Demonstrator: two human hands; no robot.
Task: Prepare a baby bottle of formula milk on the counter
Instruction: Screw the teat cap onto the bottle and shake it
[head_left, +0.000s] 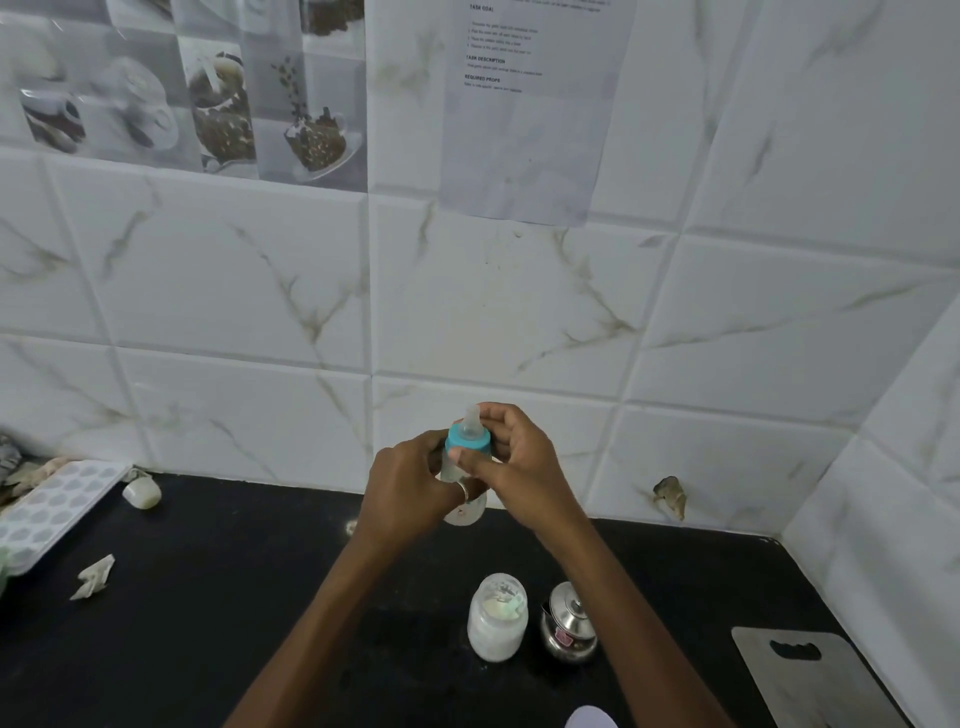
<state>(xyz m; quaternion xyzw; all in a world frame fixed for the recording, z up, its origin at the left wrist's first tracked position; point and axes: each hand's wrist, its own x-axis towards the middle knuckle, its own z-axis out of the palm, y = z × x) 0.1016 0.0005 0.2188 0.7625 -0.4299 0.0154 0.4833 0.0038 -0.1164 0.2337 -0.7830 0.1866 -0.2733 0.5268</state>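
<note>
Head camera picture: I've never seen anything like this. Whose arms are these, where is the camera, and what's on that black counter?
There is no machine here. A person wears a camera on the head, and it looks down at their own two arms. The left hand grips the body of a baby bottle, and the right hand curls round its teal collar. On the black counter stand a jar of white powder and a small lidded steel pot. An ice tray lies at the far left.

A home kitchen: marble-look tiled wall (234, 291) above black counter (208, 597).
</note>
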